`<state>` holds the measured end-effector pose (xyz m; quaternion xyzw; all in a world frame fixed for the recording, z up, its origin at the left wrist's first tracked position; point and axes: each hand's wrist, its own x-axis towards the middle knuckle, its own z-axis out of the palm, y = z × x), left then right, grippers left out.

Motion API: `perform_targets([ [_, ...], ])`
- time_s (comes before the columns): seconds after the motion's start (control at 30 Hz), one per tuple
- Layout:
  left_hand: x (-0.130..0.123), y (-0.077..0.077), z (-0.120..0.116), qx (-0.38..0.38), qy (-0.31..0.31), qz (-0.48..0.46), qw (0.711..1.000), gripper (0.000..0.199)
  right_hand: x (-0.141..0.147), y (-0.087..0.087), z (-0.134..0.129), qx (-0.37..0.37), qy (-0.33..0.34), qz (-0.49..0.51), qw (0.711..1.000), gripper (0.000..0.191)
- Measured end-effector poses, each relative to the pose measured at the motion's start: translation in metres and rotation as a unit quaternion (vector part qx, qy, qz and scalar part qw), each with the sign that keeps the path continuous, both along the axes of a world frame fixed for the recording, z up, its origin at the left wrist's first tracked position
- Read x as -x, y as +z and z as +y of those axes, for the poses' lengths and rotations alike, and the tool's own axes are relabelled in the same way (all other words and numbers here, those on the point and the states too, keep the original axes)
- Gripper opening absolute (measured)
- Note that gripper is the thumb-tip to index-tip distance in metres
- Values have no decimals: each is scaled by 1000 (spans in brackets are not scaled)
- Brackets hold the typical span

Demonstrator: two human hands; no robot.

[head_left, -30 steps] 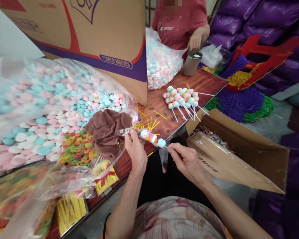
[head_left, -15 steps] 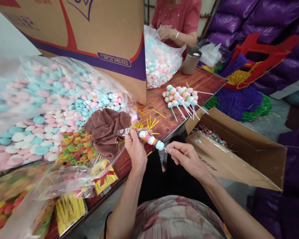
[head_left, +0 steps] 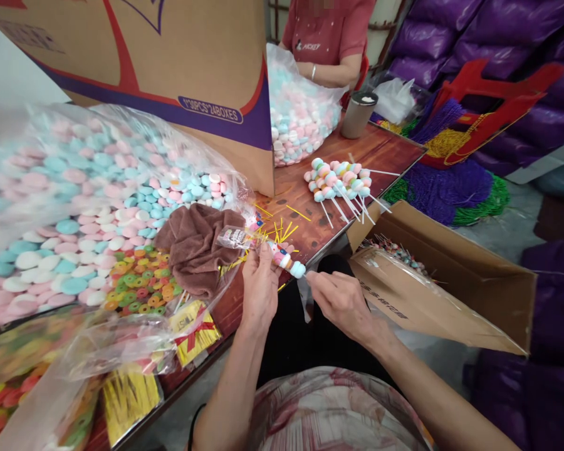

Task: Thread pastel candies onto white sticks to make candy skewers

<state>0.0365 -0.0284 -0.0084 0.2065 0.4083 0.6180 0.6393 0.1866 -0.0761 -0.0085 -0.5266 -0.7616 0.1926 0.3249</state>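
Note:
My left hand is closed on a small clear printed bag, pinching it between thumb and fingers. Partly inside that bag is a marshmallow skewer, its pale blue end toward me. My right hand is closed in a pinch at the skewer's stick, which is mostly hidden by the fingers. Yellow twist ties lie scattered on the table just beyond my left hand. A crumpled brown cloth rests to its left.
Several finished-looking skewers are piled on the table. Loose marshmallows and gummy rings spread to the left. A big carton stands behind; an open box sits at right. Across the table is a person.
The skewer sits deeper in the bag, with less of it exposed. My right hand has turned, more knuckles showing, and moved slightly left. The person opposite has shifted their arm.

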Motion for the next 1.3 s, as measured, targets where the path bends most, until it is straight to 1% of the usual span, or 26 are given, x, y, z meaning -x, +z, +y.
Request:
perform_targets([
  [0.07, -3, -1, -2, 0, 1, -3, 1000, 32, 3, -1, 0, -11, 15, -5, 1000, 29],
  [0.13, -5, -2, -3, 6, -2, -9, 1000, 31, 7, 1, -2, 22, 14, 40, 999, 28],
  [0.2, -5, -3, -3, 16, -13, -22, 1000, 31, 10, 4, -4, 100, 2, 133, 986, 24],
  [0.23, -4, -3, -3, 21, -19, -32, 999, 31, 11, 5, -4, 154, -4, 196, 968, 23],
  [0.27, -3, -3, -2, 24, -24, -44, 998, 31, 12, 7, -5, 213, -8, 268, 940, 22],
  [0.3, -2, -3, -2, 25, -29, -58, 998, 31, 12, 7, -4, 269, -10, 344, 899, 23],
  [0.37, -1, -2, -1, 18, -37, -79, 996, 31, 11, 7, -3, 364, -4, 482, 797, 23],
  [0.4, -1, -1, -1, 11, -42, -83, 996, 31, 10, 6, -1, 399, 1, 534, 745, 20],
  [0.43, -2, 0, -1, 5, -46, -81, 996, 31, 10, 4, 0, 425, 6, 573, 701, 18],
  [0.47, -2, 1, -1, -1, -52, -74, 996, 31, 10, 2, 1, 445, 10, 598, 667, 16],
  [0.5, -3, 2, -1, -4, -59, -65, 996, 31, 10, 0, 1, 457, 15, 614, 643, 15],
  [0.53, -4, 3, -2, -5, -66, -56, 996, 31, 11, -2, 2, 464, 18, 624, 629, 15],
  [0.57, -5, 3, -2, -6, -73, -50, 996, 32, 12, -3, 2, 465, 20, 629, 623, 15],
  [0.6, -6, 4, -2, -6, -80, -46, 996, 32, 14, -4, 2, 461, 20, 630, 625, 16],
  [0.63, -6, 4, -2, -6, -88, -45, 995, 31, 16, -3, 1, 451, 17, 626, 636, 17],
  [0.67, -6, 5, -2, -6, -95, -47, 994, 29, 18, -3, 1, 436, 8, 617, 656, 17],
  [0.7, -6, 5, -2, -5, -104, -50, 993, 27, 20, -1, 1, 412, -8, 600, 686, 18],
  [0.77, -4, 6, -2, 0, -124, -59, 991, 24, 21, 3, 2, 349, -42, 537, 767, 20],
  [0.87, 1, 10, -1, 18, -160, -67, 985, 25, 17, 6, 3, 229, -70, 394, 887, 21],
  [0.93, 4, 14, 0, 33, -182, -73, 980, 25, 12, 3, 3, 126, -60, 291, 946, 18],
  [0.97, 5, 16, 1, 41, -191, -76, 978, 26, 10, 1, 4, 65, -51, 242, 967, 17],
  [1.03, 5, 19, 2, 53, -200, -80, 975, 28, 8, -6, 4, -54, -29, 150, 987, 16],
  [1.1, 1, 20, 2, 55, -197, -75, 976, 29, 10, -13, 5, -145, -17, 78, 986, 16],
  [1.13, -1, 21, 1, 52, -193, -68, 978, 29, 12, -15, 5, -173, -16, 55, 983, 17],
  [1.2, -5, 21, -1, 44, -193, -51, 979, 27, 16, -16, 5, -186, -25, 50, 981, 17],
  [1.3, -5, 20, -3, 32, -231, -33, 972, 25, 20, -12, 5, -127, -52, 133, 982, 16],
])
